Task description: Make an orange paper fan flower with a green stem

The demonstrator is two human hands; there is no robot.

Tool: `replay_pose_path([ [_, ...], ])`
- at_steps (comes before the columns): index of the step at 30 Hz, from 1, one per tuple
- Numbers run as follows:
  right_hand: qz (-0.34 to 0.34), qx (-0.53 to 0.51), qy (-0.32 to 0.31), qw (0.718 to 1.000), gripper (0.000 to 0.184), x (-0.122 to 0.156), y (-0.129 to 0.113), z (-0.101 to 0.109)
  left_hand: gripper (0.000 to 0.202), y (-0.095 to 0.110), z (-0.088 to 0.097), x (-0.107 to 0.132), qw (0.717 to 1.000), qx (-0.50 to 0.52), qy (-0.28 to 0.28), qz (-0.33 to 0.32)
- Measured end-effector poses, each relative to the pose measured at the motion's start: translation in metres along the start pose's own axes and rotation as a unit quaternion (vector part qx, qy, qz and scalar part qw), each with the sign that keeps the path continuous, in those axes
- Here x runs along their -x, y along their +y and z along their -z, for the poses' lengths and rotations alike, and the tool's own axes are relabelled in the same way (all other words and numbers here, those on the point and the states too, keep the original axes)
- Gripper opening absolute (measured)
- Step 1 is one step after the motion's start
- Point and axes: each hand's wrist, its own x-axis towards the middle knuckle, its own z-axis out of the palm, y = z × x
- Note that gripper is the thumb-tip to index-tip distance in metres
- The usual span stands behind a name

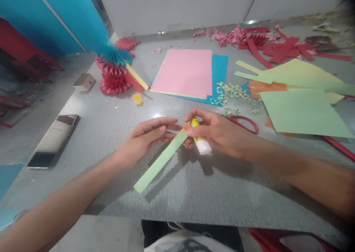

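Pinched with a glue stick (pixel 203 146) in the right hand (pixel 220 133), the green strip (pixel 161 161) slants over the table (pixel 210 200); the left hand (pixel 144 138) spreads loosely alongside. Probably gluing; the next move calls for steady fingers.

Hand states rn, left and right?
Left hand: open, fingers extended beside the green paper strip; contact unclear.
Right hand: closed, holding the glue stick and the strip's far end.

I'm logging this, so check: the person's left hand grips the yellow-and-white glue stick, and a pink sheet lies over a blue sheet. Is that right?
Not quite: in the head view, the right hand grips the glue stick, not the left hand. The pink sheet does lie over a blue sheet.
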Motion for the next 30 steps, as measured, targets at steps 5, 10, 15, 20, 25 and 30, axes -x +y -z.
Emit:
replay_pose_path([
  [5, -0.001, 0.078, 0.005, 0.997, 0.035, 0.002, -0.002, -0.002, 0.034, -0.001, 0.000, 0.000, 0.995, -0.065, -0.039, 0.059],
  [10, 0.121, 0.337, 0.088, 0.929, 0.022, 0.007, -0.008, 0.004, 0.027, -0.003, -0.001, 0.005, 0.965, -0.257, 0.022, 0.053],
  [15, 0.212, 0.596, 0.050, 0.773, 0.026, 0.018, -0.007, 0.004, 0.022, -0.005, -0.001, 0.007, 0.896, -0.443, 0.022, -0.027],
  [20, 0.181, 0.725, 0.010, 0.665, 0.031, 0.022, 0.005, -0.004, 0.019, -0.012, -0.001, 0.005, 0.862, -0.501, 0.017, -0.071],
  [25, 0.179, 0.789, 0.009, 0.588, 0.033, 0.022, 0.011, -0.009, 0.017, -0.013, -0.003, 0.006, 0.835, -0.541, 0.019, -0.101],
  [30, 0.148, 0.816, 0.009, 0.559, 0.036, 0.029, 0.007, -0.017, 0.015, -0.010, -0.004, 0.013, 0.793, -0.591, 0.016, -0.151],
])
